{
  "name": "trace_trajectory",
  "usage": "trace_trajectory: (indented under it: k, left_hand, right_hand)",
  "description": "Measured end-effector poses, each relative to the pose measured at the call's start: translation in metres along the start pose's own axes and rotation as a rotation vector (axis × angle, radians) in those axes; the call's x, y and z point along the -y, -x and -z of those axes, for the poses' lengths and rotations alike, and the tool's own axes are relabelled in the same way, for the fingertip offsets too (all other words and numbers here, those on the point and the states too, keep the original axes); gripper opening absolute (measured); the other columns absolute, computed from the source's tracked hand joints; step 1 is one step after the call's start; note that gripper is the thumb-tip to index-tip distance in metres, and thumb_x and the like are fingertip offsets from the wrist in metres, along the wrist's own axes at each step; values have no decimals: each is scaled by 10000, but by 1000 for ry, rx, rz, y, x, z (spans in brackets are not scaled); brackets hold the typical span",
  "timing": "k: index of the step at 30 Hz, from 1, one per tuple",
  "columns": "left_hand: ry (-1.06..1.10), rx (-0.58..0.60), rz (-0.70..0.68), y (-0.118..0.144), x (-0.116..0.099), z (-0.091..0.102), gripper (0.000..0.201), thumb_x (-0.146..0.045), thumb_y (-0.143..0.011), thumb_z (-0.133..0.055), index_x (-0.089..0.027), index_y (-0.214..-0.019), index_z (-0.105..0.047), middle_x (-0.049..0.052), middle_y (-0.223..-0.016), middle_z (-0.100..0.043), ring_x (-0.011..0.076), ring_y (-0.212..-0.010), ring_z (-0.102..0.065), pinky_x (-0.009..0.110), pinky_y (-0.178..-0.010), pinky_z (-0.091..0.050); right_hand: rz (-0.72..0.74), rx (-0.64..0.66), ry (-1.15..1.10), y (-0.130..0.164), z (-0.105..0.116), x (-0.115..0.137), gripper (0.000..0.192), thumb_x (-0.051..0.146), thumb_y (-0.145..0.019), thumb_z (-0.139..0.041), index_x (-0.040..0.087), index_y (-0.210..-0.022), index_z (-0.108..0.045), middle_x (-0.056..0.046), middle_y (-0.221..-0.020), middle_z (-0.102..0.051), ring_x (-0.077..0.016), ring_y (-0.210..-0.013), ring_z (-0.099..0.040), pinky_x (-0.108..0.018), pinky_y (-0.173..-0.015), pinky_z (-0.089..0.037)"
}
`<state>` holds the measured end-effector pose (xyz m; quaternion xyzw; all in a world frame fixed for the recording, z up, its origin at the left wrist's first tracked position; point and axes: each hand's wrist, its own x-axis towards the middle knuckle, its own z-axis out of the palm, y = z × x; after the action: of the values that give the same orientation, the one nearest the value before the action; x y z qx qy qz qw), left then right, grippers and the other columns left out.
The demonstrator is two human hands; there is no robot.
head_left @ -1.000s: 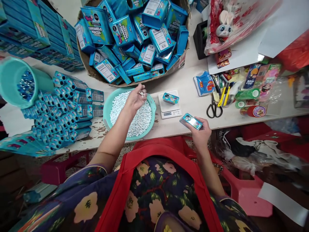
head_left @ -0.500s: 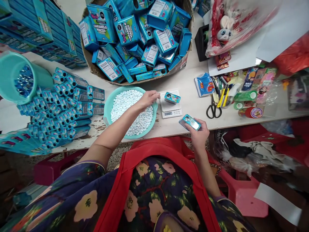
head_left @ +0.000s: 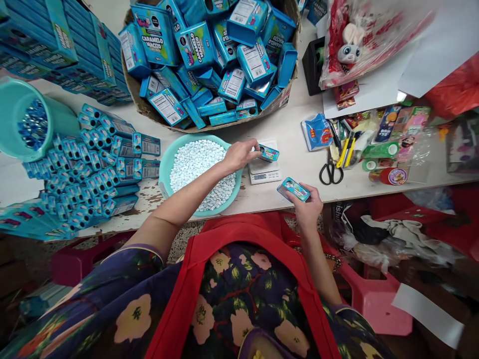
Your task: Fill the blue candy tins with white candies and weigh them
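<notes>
My left hand (head_left: 243, 153) reaches past the bowl's right rim, its fingers pinched at the round opening of a small blue candy tin (head_left: 270, 153). Whatever the fingertips may hold is too small to make out. That tin lies on a white digital scale (head_left: 264, 175). Below the forearm stands a mint-green bowl (head_left: 163, 174) full of small white candies (head_left: 194, 164). To the right of the scale, over the table's front edge, my right hand (head_left: 310, 203) grips a second blue candy tin (head_left: 293, 189), its holed end facing up.
A carton (head_left: 139, 102) heaped with blue tins stands behind the bowl. Rows of tins (head_left: 90, 174) and a green bucket (head_left: 52, 119) of shiny blue pieces fill the left. Scissors (head_left: 331, 172), a yellow cutter (head_left: 346, 152) and small packets lie at the right.
My left hand has moved right, from above the bowl's edge to the opening of the tin on the scale. My right hand keeps its tin in nearly the same place, tilted slightly differently.
</notes>
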<state>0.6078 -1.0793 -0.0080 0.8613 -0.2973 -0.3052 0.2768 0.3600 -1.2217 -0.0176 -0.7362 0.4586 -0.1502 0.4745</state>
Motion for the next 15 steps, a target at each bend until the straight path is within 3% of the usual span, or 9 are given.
trace_trajectory:
  k: [7, 15]
  left_hand:
    - [-120, 8, -48, -12, -10, 3, 112, -202, -847, -567, -164, -924, -639, 87, -976, -618, 215, -831, -568, 312, -679, -324]
    - [-340, 115, -162, -27, -22, 0, 243, -81, -820, -483, -168, -942, -675, 102, -1016, -588, 209, -797, -567, 332, -639, -297]
  right_hand:
    - [4, 17, -23, -5, -6, -3, 531, 435, -596, -868, 184, -1030, -696, -37, -981, -670, -202, -898, -645, -393, -867, -534]
    - [18, 21, -19, -7, -9, -3, 522, 459, -603, -856, 190, -1021, -695, -39, -987, -681, -205, -906, -645, -405, -878, -540]
